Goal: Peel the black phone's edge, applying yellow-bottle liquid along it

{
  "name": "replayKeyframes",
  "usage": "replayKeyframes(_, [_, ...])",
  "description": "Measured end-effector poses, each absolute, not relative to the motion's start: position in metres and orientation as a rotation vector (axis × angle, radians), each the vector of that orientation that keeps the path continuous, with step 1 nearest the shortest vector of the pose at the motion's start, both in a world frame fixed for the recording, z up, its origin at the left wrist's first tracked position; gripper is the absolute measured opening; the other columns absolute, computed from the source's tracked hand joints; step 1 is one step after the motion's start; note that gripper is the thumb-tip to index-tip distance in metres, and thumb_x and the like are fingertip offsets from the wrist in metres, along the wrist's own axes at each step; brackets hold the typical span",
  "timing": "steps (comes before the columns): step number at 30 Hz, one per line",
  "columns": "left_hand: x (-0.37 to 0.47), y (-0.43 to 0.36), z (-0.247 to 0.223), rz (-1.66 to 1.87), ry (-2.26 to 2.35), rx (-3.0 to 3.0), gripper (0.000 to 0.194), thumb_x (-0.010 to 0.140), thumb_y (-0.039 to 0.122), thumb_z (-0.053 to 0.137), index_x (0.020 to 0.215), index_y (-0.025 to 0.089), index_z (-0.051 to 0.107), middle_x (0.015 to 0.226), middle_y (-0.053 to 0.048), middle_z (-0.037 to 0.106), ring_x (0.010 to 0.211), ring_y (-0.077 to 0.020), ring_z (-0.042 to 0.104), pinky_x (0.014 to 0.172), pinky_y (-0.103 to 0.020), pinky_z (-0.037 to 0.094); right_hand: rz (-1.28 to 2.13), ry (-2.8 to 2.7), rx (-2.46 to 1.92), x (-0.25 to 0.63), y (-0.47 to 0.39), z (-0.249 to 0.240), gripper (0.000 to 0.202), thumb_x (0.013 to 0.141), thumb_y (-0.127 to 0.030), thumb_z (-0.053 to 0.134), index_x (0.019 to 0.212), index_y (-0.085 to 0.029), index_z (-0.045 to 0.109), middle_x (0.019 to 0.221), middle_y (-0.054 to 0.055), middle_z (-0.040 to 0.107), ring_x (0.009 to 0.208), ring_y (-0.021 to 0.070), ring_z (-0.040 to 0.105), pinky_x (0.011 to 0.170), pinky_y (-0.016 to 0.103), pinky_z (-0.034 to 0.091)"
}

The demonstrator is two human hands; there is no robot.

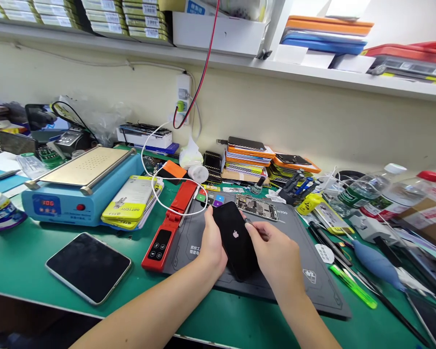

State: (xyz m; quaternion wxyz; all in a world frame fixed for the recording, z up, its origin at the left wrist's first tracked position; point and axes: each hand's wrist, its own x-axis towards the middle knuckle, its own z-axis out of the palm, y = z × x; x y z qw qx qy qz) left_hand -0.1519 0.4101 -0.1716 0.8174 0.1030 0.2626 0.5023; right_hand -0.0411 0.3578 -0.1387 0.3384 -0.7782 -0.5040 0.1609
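A black phone with a white apple logo on its screen lies tilted over a dark grey work mat. My left hand grips its left edge. My right hand holds its right edge, fingers curled near the top corner. An opened phone body with bare internals lies on the mat just behind the phone.
A red tool with a white cable lies left of the mat. A tablet lies face down near the front edge. A blue heating plate machine, yellow packs, bottles, tweezers and a green pen crowd the green bench.
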Motion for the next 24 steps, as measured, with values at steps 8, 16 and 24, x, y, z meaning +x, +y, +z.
replayKeyframes(8, [-0.154, 0.409, -0.166, 1.078, 0.615, 0.196, 0.065, 0.09, 0.064, 0.043, 0.102, 0.008, 0.075, 0.104, -0.014, 0.073, 0.085, -0.022, 0.071, 0.078, -0.029, 0.057, 0.884, -1.287, -1.886, -0.017, 0.384, -0.132, 0.044, 0.076, -0.056, 0.063, 0.089, -0.015, 0.071, 0.084, 0.008, 0.072, 0.076, 0.0195, 0.067, 0.068, 0.028, 0.051])
replayKeyframes(16, [-0.151, 0.412, -0.169, 1.043, 0.588, 0.137, 0.063, 0.089, 0.066, 0.044, 0.101, 0.011, 0.074, 0.092, -0.014, 0.074, 0.09, -0.0264, 0.071, 0.083, -0.035, 0.058, 0.522, -1.313, -1.996, -0.032, 0.377, -0.13, 0.033, 0.082, -0.051, 0.059, 0.086, -0.021, 0.073, 0.086, 0.006, 0.073, 0.083, 0.0225, 0.066, 0.07, 0.029, 0.044])
replayKeyframes(24, [-0.15, 0.415, -0.166, 1.057, 0.662, 0.092, 0.062, 0.091, 0.065, 0.044, 0.11, 0.014, 0.074, 0.101, -0.015, 0.074, 0.096, -0.0269, 0.071, 0.084, -0.036, 0.058, 0.406, -1.33, -2.003, -0.042, 0.389, -0.127, 0.03, 0.083, -0.048, 0.058, 0.089, -0.025, 0.075, 0.089, 0.004, 0.074, 0.083, 0.0229, 0.065, 0.071, 0.032, 0.04])
